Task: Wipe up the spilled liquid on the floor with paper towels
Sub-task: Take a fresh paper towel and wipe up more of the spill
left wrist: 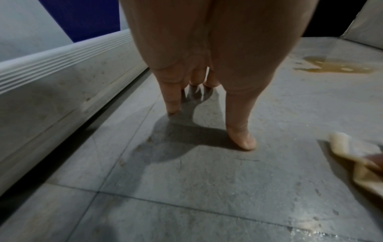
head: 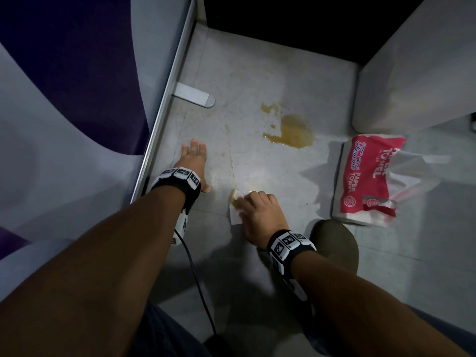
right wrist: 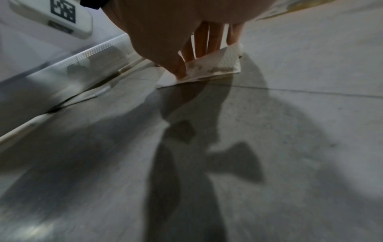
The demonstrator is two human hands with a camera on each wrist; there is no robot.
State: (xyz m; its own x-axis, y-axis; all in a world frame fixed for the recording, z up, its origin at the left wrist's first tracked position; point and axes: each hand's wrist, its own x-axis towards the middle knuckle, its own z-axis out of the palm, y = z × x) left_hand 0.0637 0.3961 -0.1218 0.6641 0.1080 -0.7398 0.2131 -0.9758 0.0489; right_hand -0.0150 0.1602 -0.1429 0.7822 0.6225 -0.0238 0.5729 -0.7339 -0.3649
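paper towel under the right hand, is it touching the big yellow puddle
Apart. The head view shows bare floor between the stained paper towel under the right hand and the big yellow puddle farther ahead.

floor (head: 257, 73): matt speckled tile | paper towel (right wrist: 225, 63): embossed paper | pack wrapper (head: 360, 176): glossy plastic

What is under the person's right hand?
A folded paper towel, stained yellowish, lies under the right hand on the floor. The floor directly beneath the towel is covered.

Purple-and-grey partition (head: 77, 73) left, metal bracket (head: 195, 95) at its foot, grey panel (head: 412, 60) right
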